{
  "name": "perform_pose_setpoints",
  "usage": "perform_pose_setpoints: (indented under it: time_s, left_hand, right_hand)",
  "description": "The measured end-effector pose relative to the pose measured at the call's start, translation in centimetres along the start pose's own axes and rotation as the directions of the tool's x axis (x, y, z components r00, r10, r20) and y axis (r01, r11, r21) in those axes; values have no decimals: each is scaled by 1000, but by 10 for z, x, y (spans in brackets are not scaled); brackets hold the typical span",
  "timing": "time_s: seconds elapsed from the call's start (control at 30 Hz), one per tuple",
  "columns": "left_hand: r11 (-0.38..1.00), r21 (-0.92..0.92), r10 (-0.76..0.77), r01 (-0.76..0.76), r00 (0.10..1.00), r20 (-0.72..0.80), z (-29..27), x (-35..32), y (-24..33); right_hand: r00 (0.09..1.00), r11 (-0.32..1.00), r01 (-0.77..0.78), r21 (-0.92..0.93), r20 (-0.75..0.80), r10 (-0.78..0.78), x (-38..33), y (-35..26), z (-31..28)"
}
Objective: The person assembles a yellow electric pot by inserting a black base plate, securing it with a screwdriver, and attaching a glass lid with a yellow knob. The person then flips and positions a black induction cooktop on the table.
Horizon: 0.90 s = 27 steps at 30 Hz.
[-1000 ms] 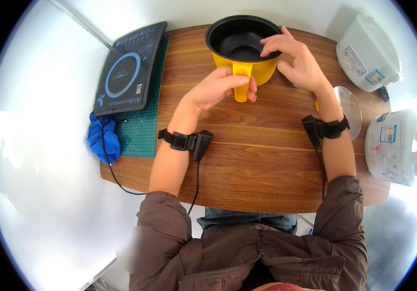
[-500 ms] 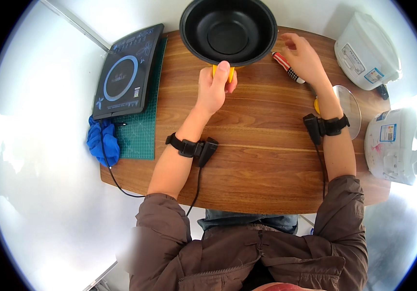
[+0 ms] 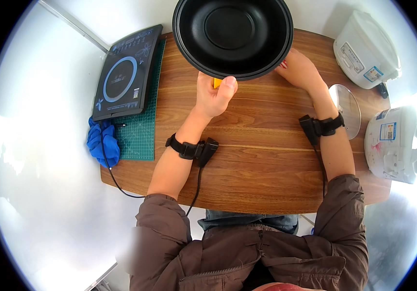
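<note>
A black wok-like pan (image 3: 230,29) with a yellow handle (image 3: 217,83) is raised over the far part of the table. My left hand (image 3: 214,94) is closed around that handle, thumb on top just below the rim. The pan's inside faces me and holds nothing. Beside its right rim is my right hand (image 3: 301,70), its fingers hidden behind the pan and the hand itself. A small patch of a red-and-white striped object (image 3: 283,64) shows at this hand; whether the fingers grip it is hidden.
At the left, a black induction cooker (image 3: 120,77) lies partly on a green cutting mat (image 3: 138,140), with a blue cloth (image 3: 104,143) below it. Two white rice cookers (image 3: 363,53) stand at the right edge. A clear glass lid (image 3: 349,109) lies beside my right forearm.
The pan has come closer and tilted, its inside turned more toward me. My right hand has lowered over the striped object, its fingers passing behind the pan's rim.
</note>
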<state>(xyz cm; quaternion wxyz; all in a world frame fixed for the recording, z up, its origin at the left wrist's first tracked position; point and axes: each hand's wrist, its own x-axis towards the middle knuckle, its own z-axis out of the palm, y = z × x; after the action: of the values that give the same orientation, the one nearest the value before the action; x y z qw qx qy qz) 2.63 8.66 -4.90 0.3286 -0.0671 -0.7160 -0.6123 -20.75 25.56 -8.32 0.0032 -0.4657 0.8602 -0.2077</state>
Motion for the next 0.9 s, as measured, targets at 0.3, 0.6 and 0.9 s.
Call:
perform_pose_setpoints:
  time_s: [0.3, 0.6, 0.9]
  left_hand:
    - [994, 90, 64, -61, 997, -34, 3, 1, 0]
    - [827, -526, -179, 198, 980, 87, -15, 22, 9]
    - [203, -941, -166, 272, 956, 241, -34, 24, -3]
  right_hand:
    - [1000, 994, -2, -106, 0, 2, -3, -4, -2]
    - [999, 994, -25, -104, 20, 27, -7, -15, -11]
    - [990, 988, 29, 149, -140, -8, -2, -24, -11]
